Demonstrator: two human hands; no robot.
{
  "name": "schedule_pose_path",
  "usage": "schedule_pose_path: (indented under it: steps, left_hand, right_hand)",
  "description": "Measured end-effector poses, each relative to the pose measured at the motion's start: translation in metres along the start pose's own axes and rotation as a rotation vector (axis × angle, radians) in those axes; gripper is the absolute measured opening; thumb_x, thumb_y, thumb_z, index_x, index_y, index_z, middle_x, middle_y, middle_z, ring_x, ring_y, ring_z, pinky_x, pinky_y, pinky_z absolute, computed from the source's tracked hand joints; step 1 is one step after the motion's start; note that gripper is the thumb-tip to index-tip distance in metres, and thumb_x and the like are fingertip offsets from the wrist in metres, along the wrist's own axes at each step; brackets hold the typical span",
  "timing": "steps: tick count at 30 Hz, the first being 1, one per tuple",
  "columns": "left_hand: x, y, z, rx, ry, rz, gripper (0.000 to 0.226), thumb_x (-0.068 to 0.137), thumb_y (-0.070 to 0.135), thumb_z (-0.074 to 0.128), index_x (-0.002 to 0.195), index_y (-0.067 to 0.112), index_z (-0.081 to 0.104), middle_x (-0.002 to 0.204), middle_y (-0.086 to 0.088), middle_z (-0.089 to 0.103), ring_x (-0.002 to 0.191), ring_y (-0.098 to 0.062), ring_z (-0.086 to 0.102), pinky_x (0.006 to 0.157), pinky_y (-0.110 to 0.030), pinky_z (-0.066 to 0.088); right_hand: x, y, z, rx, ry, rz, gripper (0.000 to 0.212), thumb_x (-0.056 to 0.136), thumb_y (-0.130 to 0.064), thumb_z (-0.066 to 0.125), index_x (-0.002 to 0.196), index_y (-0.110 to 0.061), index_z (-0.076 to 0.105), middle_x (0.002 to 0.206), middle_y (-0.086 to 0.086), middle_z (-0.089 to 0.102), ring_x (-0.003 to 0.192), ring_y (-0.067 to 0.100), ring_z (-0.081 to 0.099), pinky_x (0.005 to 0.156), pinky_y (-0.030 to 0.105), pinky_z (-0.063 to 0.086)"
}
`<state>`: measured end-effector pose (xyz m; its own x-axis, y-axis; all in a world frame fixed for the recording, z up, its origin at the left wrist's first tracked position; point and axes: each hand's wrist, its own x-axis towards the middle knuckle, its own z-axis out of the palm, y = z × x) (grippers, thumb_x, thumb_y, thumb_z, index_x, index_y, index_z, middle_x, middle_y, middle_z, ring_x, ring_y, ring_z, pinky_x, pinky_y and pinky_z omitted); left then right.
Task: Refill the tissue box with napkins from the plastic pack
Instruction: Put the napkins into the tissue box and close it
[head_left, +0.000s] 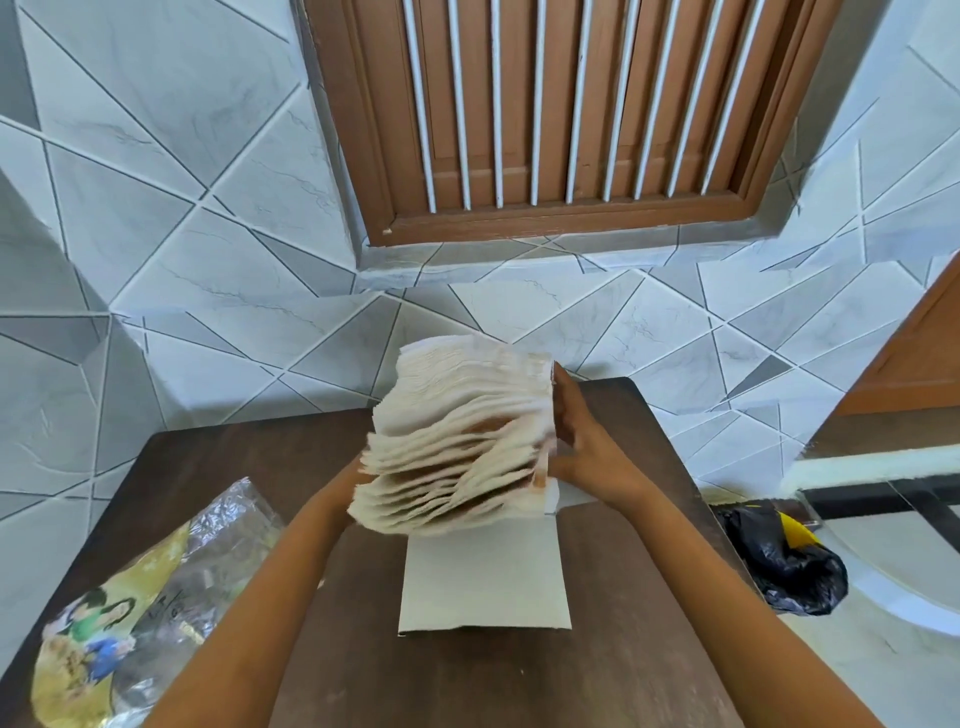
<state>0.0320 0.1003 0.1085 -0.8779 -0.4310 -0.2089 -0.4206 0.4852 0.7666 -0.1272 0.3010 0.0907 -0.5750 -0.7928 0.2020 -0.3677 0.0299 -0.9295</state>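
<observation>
2 hands grip napkin stack (462, 436) above tissue box (485, 582); plastic pack (150, 597) left.

The wall (156, 208) is clad in pale grey and white marbled tiles cut by slanting dark lines. Set into it is a brown wooden window (566, 114) with white vertical bars and shut panels. Below stands a dark brown wooden counter (623, 675). At right, a black plastic bag (784, 561) lies on the pale floor (909, 561), near a brown door edge (919, 353)
</observation>
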Motion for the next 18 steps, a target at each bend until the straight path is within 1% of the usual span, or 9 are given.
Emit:
schedule_pose_path:
  steps: [2, 3, 4, 6, 8, 10, 12, 15, 18]
  left_hand:
    - [0.005, 0.002, 0.008, -0.207, 0.04, 0.027, 0.034, 0.092, -0.008, 0.041, 0.126, -0.004, 0.038, 0.096, -0.024, 0.065, 0.055, 0.012, 0.06, 0.065, -0.006, 0.049]
    - [0.008, 0.001, 0.007, -0.402, 0.017, -0.031, 0.039, 0.09, -0.008, 0.047, 0.126, -0.003, 0.036, 0.112, -0.029, 0.059, 0.07, 0.018, 0.057, 0.076, -0.004, 0.044]
    - [0.001, 0.008, 0.002, -0.313, -0.057, 0.015, 0.045, 0.086, -0.004, 0.055, 0.126, 0.004, 0.037, 0.125, -0.027, 0.053, 0.077, 0.023, 0.052, 0.083, -0.001, 0.04]
    - [-0.005, 0.013, -0.005, -0.153, -0.158, 0.149, 0.045, 0.075, -0.002, 0.07, 0.111, 0.021, 0.058, 0.122, -0.005, 0.06, 0.082, 0.022, 0.052, 0.084, -0.004, 0.041]
    - [-0.003, 0.016, -0.013, -0.135, -0.188, 0.197, 0.05, 0.062, 0.001, 0.082, 0.085, 0.042, 0.067, 0.091, 0.03, 0.068, 0.079, 0.021, 0.057, 0.083, -0.007, 0.046]
    - [0.0, 0.024, -0.02, -0.11, -0.217, 0.271, 0.038, 0.048, 0.038, 0.086, 0.079, 0.045, 0.066, 0.076, 0.046, 0.061, 0.08, 0.025, 0.056, 0.079, -0.004, 0.048]
    - [0.006, 0.023, -0.022, -0.115, -0.189, 0.312, 0.053, 0.041, 0.066, 0.078, 0.089, 0.047, 0.066, 0.086, 0.045, 0.062, 0.088, 0.02, 0.058, 0.081, -0.007, 0.049]
    - [0.011, 0.008, -0.018, -0.108, -0.134, 0.306, 0.033, 0.061, 0.044, 0.071, 0.094, 0.048, 0.066, 0.095, 0.038, 0.066, 0.093, 0.012, 0.061, 0.081, -0.008, 0.049]
    - [0.019, -0.004, -0.015, -0.017, -0.102, 0.302, 0.022, 0.073, 0.026, 0.066, 0.093, 0.034, 0.064, 0.087, 0.034, 0.068, 0.085, 0.011, 0.061, 0.074, -0.008, 0.049]
  right_hand:
    - [-0.004, 0.001, 0.001, 0.009, 0.086, 0.007, 0.068, 0.071, 0.001, 0.073, 0.125, -0.028, 0.041, 0.118, -0.012, 0.057, 0.105, -0.006, 0.056, 0.09, 0.016, 0.044]
    - [-0.004, -0.001, 0.001, 0.014, 0.109, 0.005, 0.059, 0.074, 0.004, 0.07, 0.118, -0.028, 0.047, 0.112, -0.011, 0.06, 0.1, -0.006, 0.058, 0.087, 0.015, 0.045]
    - [-0.004, -0.001, 0.0, 0.008, 0.114, 0.002, 0.057, 0.075, 0.004, 0.069, 0.115, -0.031, 0.048, 0.11, -0.013, 0.061, 0.098, -0.007, 0.059, 0.085, 0.012, 0.045]
    - [-0.003, -0.003, -0.003, -0.017, 0.087, -0.001, 0.058, 0.076, 0.0, 0.07, 0.115, -0.036, 0.046, 0.11, -0.017, 0.06, 0.098, -0.011, 0.059, 0.083, 0.008, 0.045]
    - [-0.001, -0.006, -0.006, -0.039, 0.028, 0.012, 0.058, 0.076, -0.003, 0.071, 0.116, -0.036, 0.045, 0.108, -0.019, 0.06, 0.096, -0.012, 0.059, 0.081, 0.008, 0.045]
    - [0.001, -0.008, -0.009, -0.081, -0.033, 0.034, 0.056, 0.076, -0.005, 0.072, 0.118, -0.031, 0.046, 0.107, -0.02, 0.061, 0.096, -0.012, 0.059, 0.081, 0.01, 0.046]
    - [0.001, -0.011, -0.009, -0.183, -0.102, 0.024, 0.057, 0.076, -0.009, 0.073, 0.124, -0.023, 0.046, 0.109, -0.024, 0.058, 0.099, -0.013, 0.057, 0.085, 0.014, 0.046]
    - [-0.004, -0.01, -0.01, -0.337, -0.191, 0.002, 0.07, 0.073, -0.015, 0.075, 0.134, -0.017, 0.04, 0.119, -0.036, 0.046, 0.106, -0.016, 0.051, 0.089, 0.016, 0.045]
    - [-0.008, -0.01, -0.008, -0.421, -0.182, -0.055, 0.075, 0.068, -0.022, 0.074, 0.135, -0.019, 0.04, 0.123, -0.024, 0.054, 0.109, 0.007, 0.058, 0.089, 0.029, 0.05]
